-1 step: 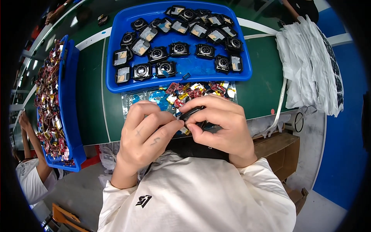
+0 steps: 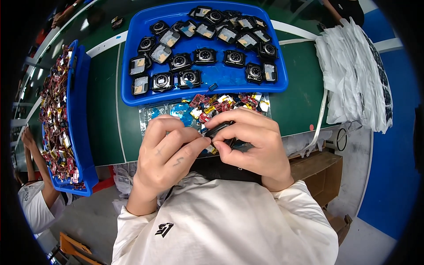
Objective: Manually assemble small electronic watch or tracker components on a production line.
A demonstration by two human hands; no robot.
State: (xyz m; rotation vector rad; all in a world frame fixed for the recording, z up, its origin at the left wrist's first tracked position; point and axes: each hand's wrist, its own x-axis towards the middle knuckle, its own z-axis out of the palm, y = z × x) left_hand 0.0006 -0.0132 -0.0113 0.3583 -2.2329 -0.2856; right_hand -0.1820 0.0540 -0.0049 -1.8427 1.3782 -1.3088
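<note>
Over the table's near edge, my right hand [image 2: 251, 139] grips a black watch case [image 2: 219, 129], held tilted between thumb and fingers. My left hand [image 2: 170, 152] is closed in a pinch, its fingertips right at the case's left side; whatever they pinch is hidden. Just beyond my hands lies a pile of small battery packs with red circuit boards [image 2: 223, 105], some yellow or white. A clear plastic tray [image 2: 150, 115] with blue film pieces [image 2: 181, 111] sits left of the pile.
A blue tray [image 2: 125, 84] holding several black watch cases [image 2: 205, 56] stands beyond the pile. At left, a blue bin [image 2: 79, 132] is heaped with red boards. White plastic sleeves [image 2: 344, 75] are stacked at right, above a cardboard box [image 2: 324, 176]. Another person's arm [image 2: 42, 165] shows far left.
</note>
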